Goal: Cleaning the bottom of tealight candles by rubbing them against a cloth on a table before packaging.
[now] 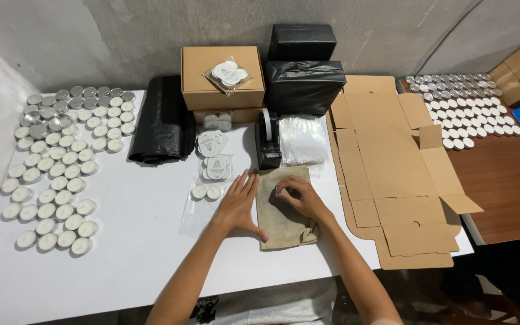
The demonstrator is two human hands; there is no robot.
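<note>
A folded beige cloth (284, 222) lies on the white table (133, 253) in front of me. My left hand (239, 204) rests flat at the cloth's left edge, fingers spread, thumb along its lower side. My right hand (299, 195) presses on top of the cloth with bent fingers. Just left of my left hand lies a clear plastic bag (197, 210) with two tealight candles (206, 192) at its top. Small packed bags of tealights (215, 156) are stacked beyond it.
Several loose tealights (61, 168) cover the table's left side. A black tape dispenser (267, 141), clear bags (302, 139), a black plastic roll (164, 120), brown boxes (221, 78) and black wrapped boxes (303, 84) stand behind. Flat cardboard blanks (392, 174) lie right; further tealights (473, 114) sit on a brown table.
</note>
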